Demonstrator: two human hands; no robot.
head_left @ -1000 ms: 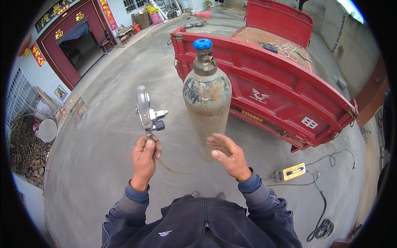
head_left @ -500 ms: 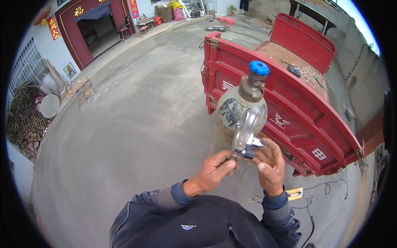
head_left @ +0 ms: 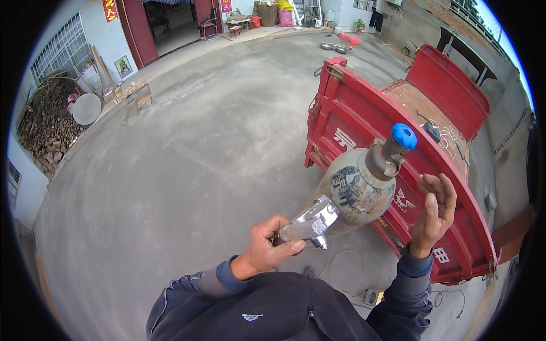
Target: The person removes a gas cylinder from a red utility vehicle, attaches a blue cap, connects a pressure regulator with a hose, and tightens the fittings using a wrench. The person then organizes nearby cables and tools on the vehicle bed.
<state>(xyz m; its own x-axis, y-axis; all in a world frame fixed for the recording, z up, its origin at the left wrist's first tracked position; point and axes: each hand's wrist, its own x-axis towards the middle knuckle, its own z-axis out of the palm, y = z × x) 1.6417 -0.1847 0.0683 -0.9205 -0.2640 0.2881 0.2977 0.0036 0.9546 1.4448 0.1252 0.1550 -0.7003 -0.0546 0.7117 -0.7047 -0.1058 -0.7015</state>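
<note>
My left hand (head_left: 266,245) is closed around a silver gas regulator (head_left: 314,223) with a clear tube section, tilted in front of me. Just beyond it a worn grey gas cylinder (head_left: 364,190) leans toward the red tailgate, with dark lettering on its shoulder. A blue handwheel (head_left: 404,136) tops its rusty valve (head_left: 387,159). To the right of the cylinder my right hand (head_left: 437,215) is raised, fingers apart, holding nothing, in front of the tailgate. The regulator overlaps the cylinder's side in view; whether they touch I cannot tell.
The red truck bed (head_left: 398,165) stands behind the cylinder, with a cord (head_left: 449,139) and tools in it. A thin hose (head_left: 347,256) and black cable (head_left: 449,295) lie on the concrete floor (head_left: 170,187). Stacked firewood (head_left: 51,125) is at far left.
My left hand has turned the regulator, tilting it sideways and moving it left. The right hand has come away from the regulator, up and to the right. The view has shifted left.
</note>
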